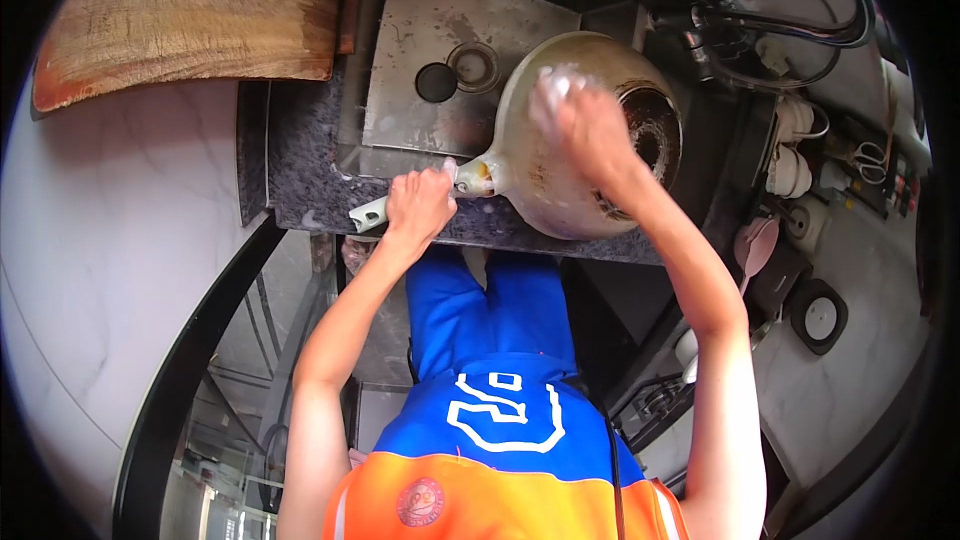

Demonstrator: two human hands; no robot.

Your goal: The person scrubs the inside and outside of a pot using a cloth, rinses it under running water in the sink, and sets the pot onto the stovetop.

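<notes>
A large pale wok-shaped pan [545, 175] lies tilted over the sink [415, 25], its stained outer underside facing me. A dark scorched ring marks its base at the right. My left hand [418, 205] is wrapped around the pale handle [368, 216], whose end with a hanging hole sticks out to the left. Against the pan's underside, my right hand [592, 130] presses a whitish, foamy-looking scrubbing pad [556, 92]. Motion blurs this hand and the pad, so the pad's exact kind is unclear.
In the sink are a drain [473, 67] and a black round cap [436, 82]. A wooden cutting board [190, 15] sits at upper left. The faucet [697, 45] rises behind the pan. White cups [790, 172], scissors [868, 162] and a pink spoon [757, 244] are at right.
</notes>
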